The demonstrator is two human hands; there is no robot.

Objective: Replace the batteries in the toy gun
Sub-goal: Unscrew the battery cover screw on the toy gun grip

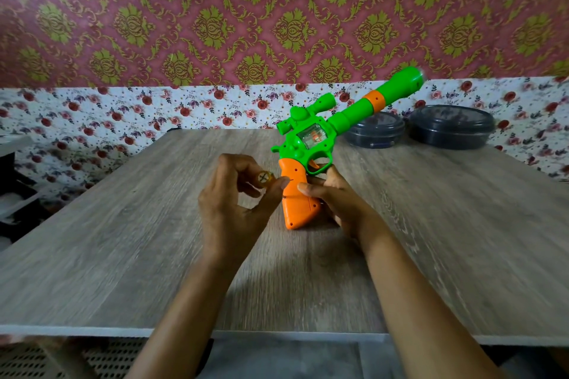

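A green toy gun [311,138] with an orange grip [297,203] stands butt-down on the wooden table [123,240], its barrel tilted up to the right. My right hand [335,203] grips the orange handle from the right and behind. My left hand [234,203] holds a small screwdriver [265,177] with a yellow handle end. Its thin tip touches the left side of the grip near a screw hole. No batteries are visible.
Two dark round lidded containers [374,131] [451,128] sit at the table's back right, close behind the barrel. A floral-papered wall rises behind the table. Dark shelving stands at the left edge. The table's near edge runs across the bottom.
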